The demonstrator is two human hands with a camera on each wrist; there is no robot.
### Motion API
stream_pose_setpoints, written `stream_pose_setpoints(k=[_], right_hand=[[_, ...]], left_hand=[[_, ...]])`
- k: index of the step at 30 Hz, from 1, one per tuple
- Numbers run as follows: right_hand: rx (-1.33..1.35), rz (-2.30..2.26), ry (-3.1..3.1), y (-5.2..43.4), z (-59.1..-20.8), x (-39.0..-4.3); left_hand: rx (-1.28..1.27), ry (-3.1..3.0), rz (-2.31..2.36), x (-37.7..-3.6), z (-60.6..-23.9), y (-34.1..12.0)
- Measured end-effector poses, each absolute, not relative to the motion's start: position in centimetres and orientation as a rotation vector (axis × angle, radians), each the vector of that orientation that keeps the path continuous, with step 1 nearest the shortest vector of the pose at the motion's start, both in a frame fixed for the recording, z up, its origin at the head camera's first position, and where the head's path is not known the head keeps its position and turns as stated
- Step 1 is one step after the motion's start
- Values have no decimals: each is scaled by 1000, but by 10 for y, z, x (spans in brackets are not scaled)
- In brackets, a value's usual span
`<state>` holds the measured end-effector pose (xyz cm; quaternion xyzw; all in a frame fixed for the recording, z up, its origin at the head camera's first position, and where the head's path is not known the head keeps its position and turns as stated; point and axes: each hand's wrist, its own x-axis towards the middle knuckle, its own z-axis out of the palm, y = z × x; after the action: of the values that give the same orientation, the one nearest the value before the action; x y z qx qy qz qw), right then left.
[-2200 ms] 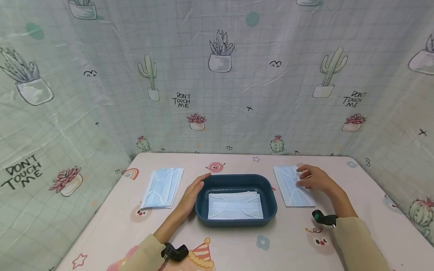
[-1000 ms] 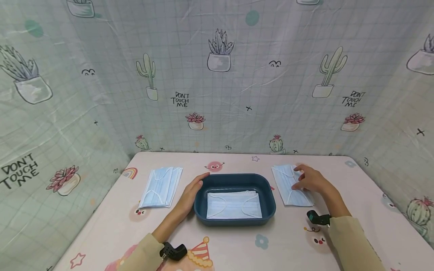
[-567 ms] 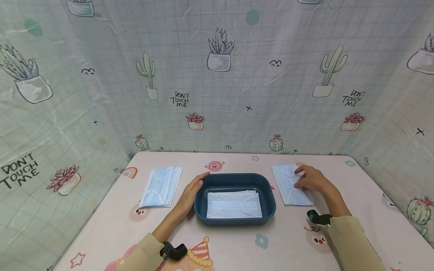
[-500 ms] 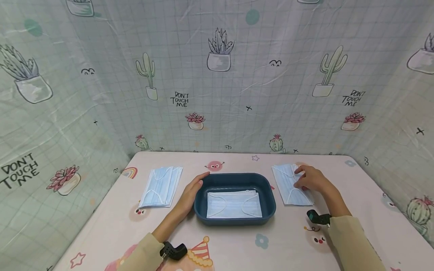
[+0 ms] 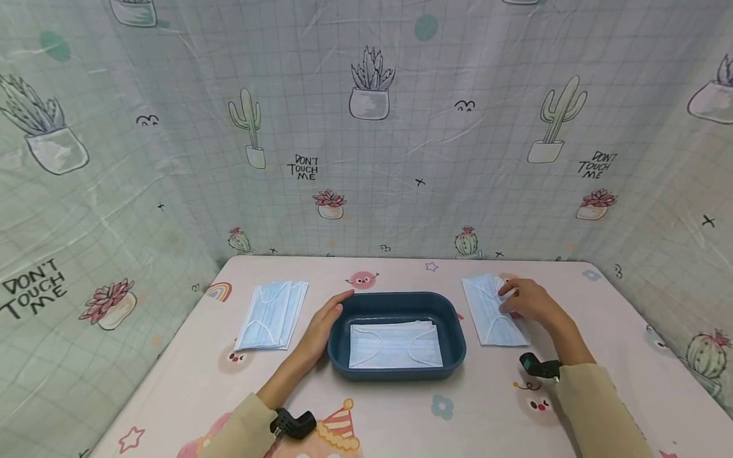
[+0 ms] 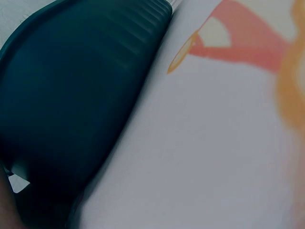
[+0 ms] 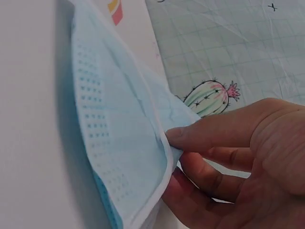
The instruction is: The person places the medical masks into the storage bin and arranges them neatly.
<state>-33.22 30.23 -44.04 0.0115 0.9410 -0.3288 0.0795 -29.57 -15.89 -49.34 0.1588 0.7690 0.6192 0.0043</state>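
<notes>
Pale blue pleated face mask point(image 7: 125, 143) under the right hand point(image 5: 529, 303): thin non-woven cloth, matt, with a dotted embossed band and a white stitched edge.
Stack of pale blue face masks point(image 5: 272, 316): same matt non-woven cloth, thin white ear loops.
Dark teal rectangular tray point(image 6: 71, 100): moulded plastic, smooth, low sheen, fine ribbing near one rim.
Pink cartoon-printed table cover point(image 5: 401, 420): smooth, faintly glossy.
Pale green cactus-printed backdrop sheet point(image 5: 435, 127): thin, creased, slightly shiny film.
</notes>
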Motion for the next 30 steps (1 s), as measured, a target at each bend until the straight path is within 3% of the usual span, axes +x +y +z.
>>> stream_pose_setpoints(k=[30], right_hand=[[3, -1107, 2783, 313, -439, -332]], left_hand=[[493, 2403, 1953, -296, -492, -158]])
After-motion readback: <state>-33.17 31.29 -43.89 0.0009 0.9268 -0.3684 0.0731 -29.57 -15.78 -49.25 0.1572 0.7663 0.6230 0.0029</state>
